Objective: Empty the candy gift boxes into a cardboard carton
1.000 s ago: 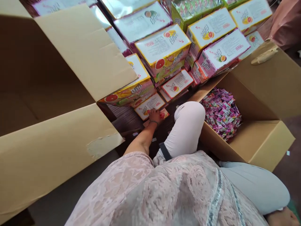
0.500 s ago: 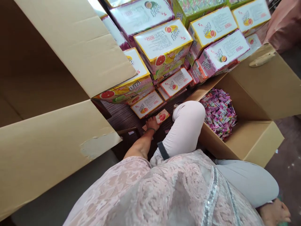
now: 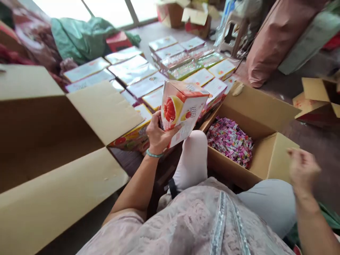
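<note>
My left hand (image 3: 157, 136) is wrapped round a small carton (image 3: 192, 109) with a grapefruit picture, holding it up tilted above my knee. On the wrist sits a beaded bracelet (image 3: 154, 153). Off to the right, my right hand (image 3: 302, 170) is slightly blurred, its fingers curled in beside the flap of an open cardboard box; what they hold, if anything, cannot be made out. Inside that cardboard box (image 3: 271, 156) lies a heap of small purple and pink wrapped packets (image 3: 231, 141).
Rows of fruit-printed cartons (image 3: 147, 85) stand on the floor ahead. A large open cardboard box (image 3: 66, 198) fills the left side. Further back are a green sack (image 3: 85, 39), a plastic stool (image 3: 233, 26) and a tall pinkish sack (image 3: 276, 39). Another open box (image 3: 316, 102) stands far right.
My left hand has come up from the floor and now holds the grapefruit carton in front of me. My right hand has risen from the lower right corner. The view has tilted up.
</note>
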Demonstrator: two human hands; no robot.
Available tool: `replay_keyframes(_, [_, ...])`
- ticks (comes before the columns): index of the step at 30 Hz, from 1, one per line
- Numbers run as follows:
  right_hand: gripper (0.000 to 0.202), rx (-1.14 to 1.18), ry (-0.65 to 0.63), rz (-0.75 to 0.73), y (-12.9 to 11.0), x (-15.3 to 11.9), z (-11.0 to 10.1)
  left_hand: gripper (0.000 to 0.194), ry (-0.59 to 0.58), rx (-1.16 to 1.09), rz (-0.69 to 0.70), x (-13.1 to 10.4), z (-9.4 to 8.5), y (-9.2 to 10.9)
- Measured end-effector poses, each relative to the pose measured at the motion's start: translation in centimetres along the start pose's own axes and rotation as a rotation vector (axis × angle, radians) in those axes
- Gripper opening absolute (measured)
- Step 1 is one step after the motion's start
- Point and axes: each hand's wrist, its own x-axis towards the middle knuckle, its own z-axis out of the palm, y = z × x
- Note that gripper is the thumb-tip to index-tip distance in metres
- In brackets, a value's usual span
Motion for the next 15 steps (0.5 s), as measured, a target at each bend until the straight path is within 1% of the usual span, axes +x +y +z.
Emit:
replay_keyframes(2, [0.07, 0.361, -0.304, 0.028, -5.7, -1.2, 3.5, 0.08, -0.133, -0.188, 0.033, 2.6, 1.9, 4.4])
replay_keyframes(3, [0.071, 0.516, -0.428, 0.06, -8.1, -1.7, 5.0, 0.078, -0.227, -0.285, 0.014, 3.3, 3.3, 6.3])
replay_keyframes(4, [0.071, 0.65, -0.512, 0.085, -10.1, -2.1, 6.4, 0.074, -0.336, -0.392, -0.029, 3.4, 5.1, 8.1])
replay_keyframes(5, [0.071, 0.773, -0.564, 0.09, -11.7, -2.3, 7.5, 0.072, -0.452, -0.501, -0.09, 3.1, 7.0, 9.6])
replay_keyframes(6, [0.07, 0.862, -0.559, 0.105, -12.8, -2.2, 8.4, 0.071, -0.557, -0.604, -0.162, 2.5, 9.1, 10.8])
replay_keyframes(7, [0.07, 0.921, -0.526, 0.131, -13.3, -1.9, 9.0, 0.071, -0.638, -0.7, -0.239, 1.6, 11.2, 11.7])
replay_keyframes(8, [0.069, 0.956, -0.477, 0.168, -13.5, -1.4, 9.4, 0.071, -0.693, -0.788, -0.314, 0.5, 13.3, 12.4])
replay_keyframes(10, [0.069, 0.966, -0.378, 0.254, -12.7, -0.3, 9.6, 0.072, -0.753, -0.93, -0.452, -1.6, 17.1, 13.1])
replay_keyframes(11, [0.068, 0.959, -0.353, 0.286, -12.1, 0.3, 9.4, 0.072, -0.78, -0.981, -0.516, -2.4, 18.7, 13.3])
replay_keyframes(13, [0.068, 0.958, -0.344, 0.327, -10.8, 1.3, 8.9, 0.078, -0.855, -1.06, -0.631, -3.3, 21.4, 13.4])
replay_keyframes(15, [0.071, 1.012, -0.357, 0.385, -9.8, 1.9, 8.5, 0.089, -0.937, -1.111, -0.713, -3.2, 23.7, 13.2])
